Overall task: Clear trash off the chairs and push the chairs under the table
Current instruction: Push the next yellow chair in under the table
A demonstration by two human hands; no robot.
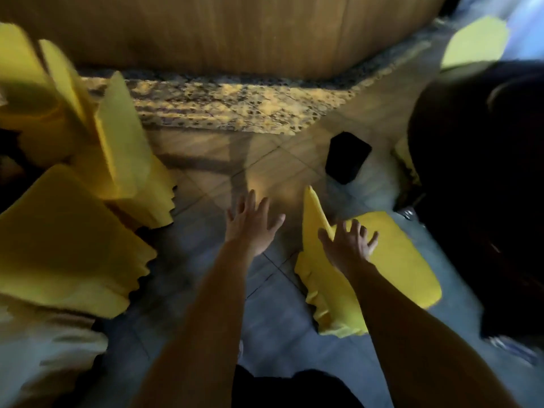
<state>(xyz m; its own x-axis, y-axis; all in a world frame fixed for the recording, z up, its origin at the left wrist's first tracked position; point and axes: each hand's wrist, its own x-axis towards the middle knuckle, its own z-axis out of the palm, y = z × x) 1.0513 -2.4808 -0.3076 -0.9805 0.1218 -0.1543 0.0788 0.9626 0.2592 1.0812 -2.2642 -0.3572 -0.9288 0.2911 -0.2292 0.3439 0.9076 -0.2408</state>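
Several yellow chairs (379, 269) (scalloped covers, blurred) flank both open hands.

Motion-blurred view, looking down over a tiled floor (265, 319). Left hand (250, 223) spread open in the air; right hand (348, 245) open, fingers (354, 228) splayed over a yellow chair (391, 260). More yellow chairs (67, 248) at left, speckled stone counter (223, 110) edge ahead, a small black object (347, 157) on the floor.

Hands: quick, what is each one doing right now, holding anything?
Left hand: open, fingers spread, holding nothing, over the floor.
Right hand: open, fingers spread, over the yellow chair; contact cannot be told.
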